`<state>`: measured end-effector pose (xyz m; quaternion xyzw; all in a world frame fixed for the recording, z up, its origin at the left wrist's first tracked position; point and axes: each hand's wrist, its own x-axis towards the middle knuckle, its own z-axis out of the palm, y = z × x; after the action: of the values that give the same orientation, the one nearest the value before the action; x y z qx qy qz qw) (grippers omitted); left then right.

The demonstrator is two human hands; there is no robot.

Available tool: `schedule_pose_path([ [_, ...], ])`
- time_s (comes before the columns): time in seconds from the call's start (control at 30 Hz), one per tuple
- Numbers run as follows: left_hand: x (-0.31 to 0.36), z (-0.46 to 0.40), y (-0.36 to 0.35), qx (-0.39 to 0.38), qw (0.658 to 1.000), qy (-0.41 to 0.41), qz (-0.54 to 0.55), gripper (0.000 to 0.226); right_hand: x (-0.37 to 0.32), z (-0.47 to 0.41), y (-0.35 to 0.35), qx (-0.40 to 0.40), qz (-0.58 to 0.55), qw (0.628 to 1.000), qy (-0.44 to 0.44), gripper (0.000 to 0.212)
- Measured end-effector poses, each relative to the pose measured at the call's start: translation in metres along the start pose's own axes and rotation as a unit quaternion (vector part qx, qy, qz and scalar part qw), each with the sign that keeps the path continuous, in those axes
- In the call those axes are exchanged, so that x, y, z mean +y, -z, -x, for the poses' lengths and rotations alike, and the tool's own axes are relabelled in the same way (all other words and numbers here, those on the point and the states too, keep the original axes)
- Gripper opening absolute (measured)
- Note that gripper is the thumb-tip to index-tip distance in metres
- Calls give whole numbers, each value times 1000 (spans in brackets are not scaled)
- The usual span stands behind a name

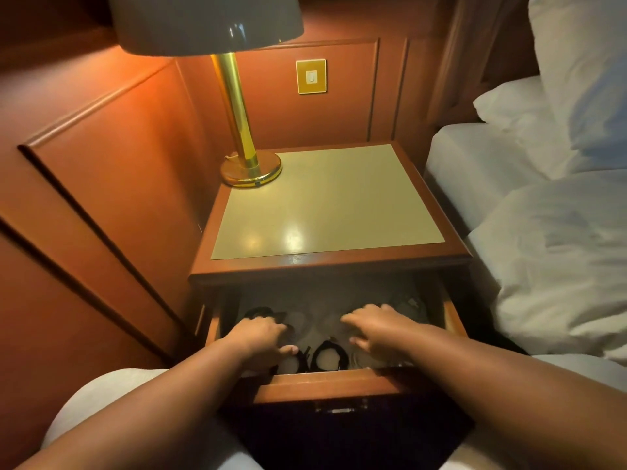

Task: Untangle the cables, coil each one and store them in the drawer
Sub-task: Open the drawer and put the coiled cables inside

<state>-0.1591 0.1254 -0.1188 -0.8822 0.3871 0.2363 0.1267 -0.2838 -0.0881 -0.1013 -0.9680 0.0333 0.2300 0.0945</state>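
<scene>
head view: the drawer [325,383] of the nightstand [325,198] is pulled open, and both hands are down inside it. the left hand [259,337] lies over a dark coil [261,313] at the drawer's left, fingers spread and fairly flat, thumb toward the front; it seems to press or touch the coil, not to pinch it. the right hand [376,325] reaches in on the right with fingers extended and relaxed, apart, holding nothing i can make out; something like a pale cable [412,305] shows just behind it, too dim to tell. between the hands, near the front wall, sits another black coil [329,357], wound and lying flat. the nightstand top bears only a lamp [251,169].

my judgement: this is the storing step, near the end. next would call for settling the coils so nothing springs loose, lifting both hands clear, then pushing the drawer closed by its front.
</scene>
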Motion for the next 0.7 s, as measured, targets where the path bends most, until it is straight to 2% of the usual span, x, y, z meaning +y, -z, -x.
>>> schedule_pose_path([
  [0.07, 0, 12, 4, 8, 1000, -12, 26, 59, 5, 20, 3, -13, -40, 999, -18, 45],
  [0.13, -5, 24, 4, -17, 996, -24, 88, 62, 11, 40, 8, -37, -65, 997, -18, 47],
  [0.27, -10, 59, -1, -69, 986, -62, 135, 63, 24, 75, 5, -89, -93, 991, -47, 81],
  [0.33, -11, 71, -5, -87, 982, -52, 159, 66, 29, 86, 1, -102, -65, 991, -54, 99],
  [0.47, -11, 87, -11, -94, 978, -25, 186, 99, 35, 94, -16, -71, 46, 995, -60, 114],
  [0.53, -10, 90, -12, -66, 988, -34, 133, 98, 38, 91, -22, -45, 71, 994, -64, 121],
  [0.6, -10, 90, -13, 2, 998, -61, 23, 101, 41, 88, -24, -20, 99, 993, -57, 127],
  [0.7, -13, 85, -15, 99, 990, -81, -56, 113, 46, 86, -25, 19, 140, 989, -46, 134],
])
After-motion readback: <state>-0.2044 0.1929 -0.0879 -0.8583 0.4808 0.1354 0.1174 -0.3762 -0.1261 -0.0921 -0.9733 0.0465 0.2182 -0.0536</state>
